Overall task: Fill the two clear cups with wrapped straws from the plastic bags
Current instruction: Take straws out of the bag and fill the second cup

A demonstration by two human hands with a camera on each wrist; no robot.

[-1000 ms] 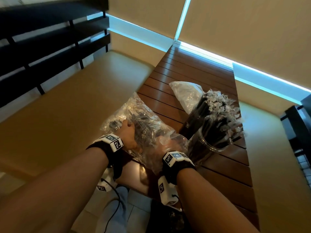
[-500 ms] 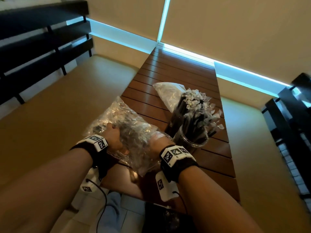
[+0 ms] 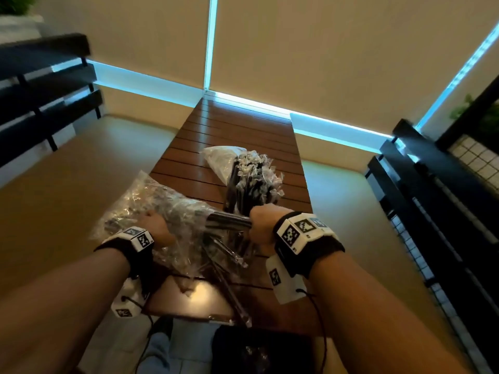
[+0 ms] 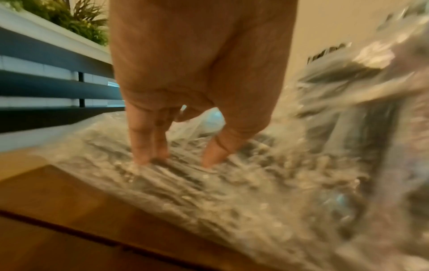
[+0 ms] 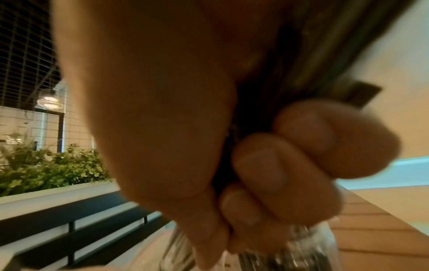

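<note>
A crumpled clear plastic bag (image 3: 164,203) of black wrapped straws lies at the table's near left. My left hand (image 3: 149,221) rests on it. In the left wrist view its straight fingers (image 4: 142,146) and thumb press down into the bag (image 4: 243,183). My right hand (image 3: 256,225) grips a bundle of black straws (image 3: 228,222) just right of the bag, with the fingers (image 5: 278,174) curled round the bundle (image 5: 320,51). Right behind that hand stand the cups, crammed with upright wrapped straws (image 3: 253,182). A clear cup rim (image 5: 301,254) shows blurred under the fist.
A second plastic bag (image 3: 220,157) lies behind the cups. A few loose straws (image 3: 229,290) lie across the slatted wooden table (image 3: 237,130) near its front edge. Tan benches flank the table, with dark railings (image 3: 48,85) beyond them on both sides.
My right hand has come out of the bag with a bundle of straws and moved right, toward the cups. The left hand stays on the bag. The head view has tilted up.
</note>
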